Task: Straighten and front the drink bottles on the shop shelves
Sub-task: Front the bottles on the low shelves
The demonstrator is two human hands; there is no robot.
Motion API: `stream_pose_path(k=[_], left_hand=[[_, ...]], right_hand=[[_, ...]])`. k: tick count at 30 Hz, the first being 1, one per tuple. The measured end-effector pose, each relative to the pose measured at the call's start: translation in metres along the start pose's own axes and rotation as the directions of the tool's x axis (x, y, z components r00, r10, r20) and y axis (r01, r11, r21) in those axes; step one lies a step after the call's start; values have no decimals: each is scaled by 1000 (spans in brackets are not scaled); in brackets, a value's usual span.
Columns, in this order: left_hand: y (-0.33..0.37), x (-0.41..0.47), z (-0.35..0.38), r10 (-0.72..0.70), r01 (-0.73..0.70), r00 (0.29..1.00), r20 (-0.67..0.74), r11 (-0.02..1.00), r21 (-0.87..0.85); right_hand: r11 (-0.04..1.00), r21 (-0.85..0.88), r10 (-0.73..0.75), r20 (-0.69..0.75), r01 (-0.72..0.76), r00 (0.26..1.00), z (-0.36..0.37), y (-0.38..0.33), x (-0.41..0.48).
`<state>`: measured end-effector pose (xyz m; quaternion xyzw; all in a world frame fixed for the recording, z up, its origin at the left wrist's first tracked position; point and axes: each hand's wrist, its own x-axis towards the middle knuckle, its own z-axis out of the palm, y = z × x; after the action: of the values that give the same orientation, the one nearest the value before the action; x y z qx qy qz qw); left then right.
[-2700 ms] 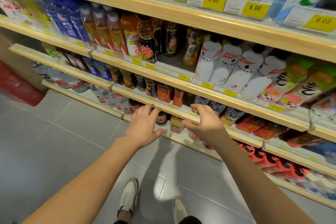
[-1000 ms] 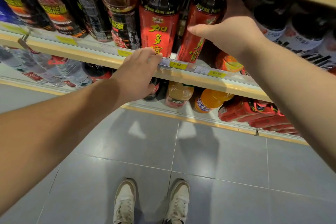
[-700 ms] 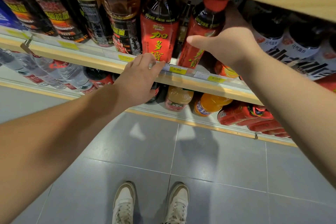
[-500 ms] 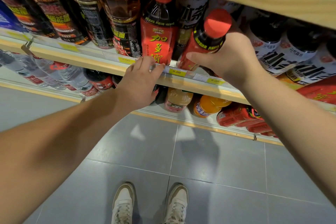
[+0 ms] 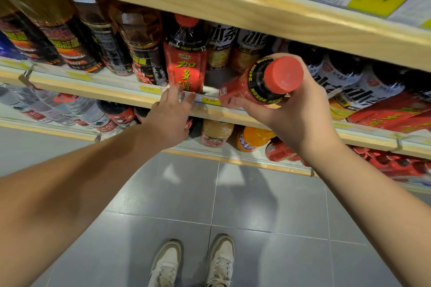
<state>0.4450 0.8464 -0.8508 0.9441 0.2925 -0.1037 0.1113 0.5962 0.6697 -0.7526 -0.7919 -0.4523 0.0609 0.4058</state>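
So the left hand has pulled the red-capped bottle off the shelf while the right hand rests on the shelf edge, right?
Hands are swapped. In the head view the right hand holds the red-capped bottle tilted out; the left hand rests on the shelf edge.

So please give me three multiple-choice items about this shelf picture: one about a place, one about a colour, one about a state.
1. Where do the left hand's fingertips rest?
A. on the shelf edge below the standing red bottle
B. on the floor
C. on the top shelf's price tags

2. What colour is the cap of the held bottle?
A. blue
B. red
C. white

3. How is the bottle in the right hand?
A. standing upright on the shelf
B. lying on the floor
C. tilted, cap toward the camera, lifted off the shelf

Answers:
1 A: the left hand touches the shelf edge under the standing red bottle.
2 B: the cap is plainly red.
3 C: the right hand grips the held bottle leaning outward.
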Motion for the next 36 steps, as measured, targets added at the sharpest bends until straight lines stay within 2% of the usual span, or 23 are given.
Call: stream_pose_path(k=[5, 8, 14, 17, 21, 27, 31, 36], left_hand=[[7, 0, -12, 36, -37, 995, 89, 999, 11], [17, 1, -14, 65, -73, 987, 147, 996, 49], [53, 4, -13, 151, -162, 977, 152, 985, 63], [68, 10, -18, 121, -133, 985, 119, 987, 94], [104, 15, -15, 36, -58, 977, 209, 993, 100], [175, 20, -9, 17, -41, 975, 220, 994, 105], [227, 28, -3, -22, 6, 979, 203, 997, 79], [280, 33, 8, -3, -6, 982, 191, 999, 44]], right_hand=[[989, -24, 144, 32, -144, 989, -26, -3, -8], [986, -9, 166, 22, -165, 986, -39, -2, -20], [957, 100, 274, 0, -273, 962, -77, 17, -52], [949, 121, 290, 28, -291, 957, -105, 32, -65], [949, 145, 278, 27, -279, 960, -150, 59, -81], [961, 96, 258, 41, -261, 965, -211, 115, -94], [961, 104, 252, 36, -255, 967, -250, 146, -103], [959, 121, 260, 2, -258, 966, -281, 172, -108]])
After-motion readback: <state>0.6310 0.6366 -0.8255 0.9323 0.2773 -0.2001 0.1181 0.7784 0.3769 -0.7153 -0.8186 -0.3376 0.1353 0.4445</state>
